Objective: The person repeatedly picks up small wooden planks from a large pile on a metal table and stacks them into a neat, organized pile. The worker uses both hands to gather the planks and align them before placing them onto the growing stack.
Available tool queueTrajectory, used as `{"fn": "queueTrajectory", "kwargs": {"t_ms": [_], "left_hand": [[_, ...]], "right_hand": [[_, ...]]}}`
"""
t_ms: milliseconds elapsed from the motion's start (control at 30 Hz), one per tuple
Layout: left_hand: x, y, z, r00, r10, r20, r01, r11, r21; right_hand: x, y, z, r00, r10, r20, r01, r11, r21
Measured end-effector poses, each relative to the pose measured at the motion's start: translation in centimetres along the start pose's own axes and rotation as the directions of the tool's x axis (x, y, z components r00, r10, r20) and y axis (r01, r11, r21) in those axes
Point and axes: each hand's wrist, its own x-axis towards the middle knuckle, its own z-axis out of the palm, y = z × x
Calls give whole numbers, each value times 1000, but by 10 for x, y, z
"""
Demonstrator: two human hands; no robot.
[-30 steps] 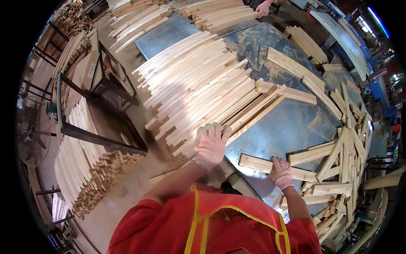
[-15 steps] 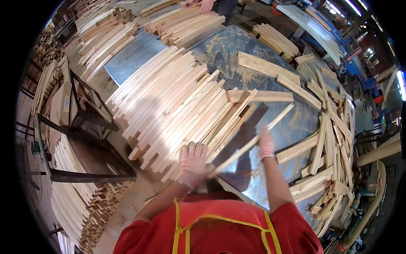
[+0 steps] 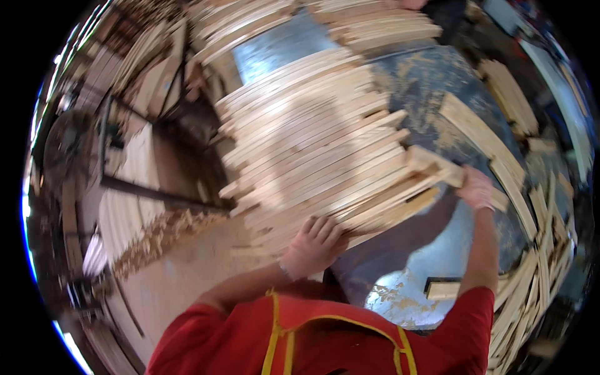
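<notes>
A broad row of pale wooden strips (image 3: pixel 312 134) lies side by side in front of me. At its near edge my left hand (image 3: pixel 314 245), in a light glove, curls its fingers over the closest wooden strip (image 3: pixel 390 215). My right hand (image 3: pixel 476 186), also gloved, is closed on a short wooden board (image 3: pixel 431 164) at the right ends of the strips. Motion blurs that grip, and the palm hides part of the board.
Loose boards (image 3: pixel 481 132) lie on the dusty metal tabletop (image 3: pixel 419 78), with a heap of offcuts (image 3: pixel 537 275) at the right. A dark metal frame (image 3: pixel 156 195) and stacked strips (image 3: pixel 134 187) stand left. Another person's hand (image 3: pixel 409 4) shows at the far edge.
My view has turned, shifting the scene. The thin strip held at a slant is now down along the row's near edge. My right hand has left it and moved outward to the short board.
</notes>
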Motion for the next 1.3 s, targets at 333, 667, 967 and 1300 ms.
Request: {"fn": "queueTrajectory", "kwargs": {"t_ms": [333,667,967,1300], "left_hand": [[-7,-15,-15,940,-20,342,-3,998,69],[-118,-194,-50,496,-784,-374,731,609,-308],[-153,-125,-98,479,-620,622,872,255,-417],[-2,-117,-48,739,-108,665,386,877,-286]], "right_hand": [[-158,84,111,793,522,314,-369,2,930],[-206,-274,99,878,245,412,-379,-169,910],[-206,-266,155,672,724,157,-43,-174,984],[-213,-207,127,758,597,261,-288,-52,956]]}}
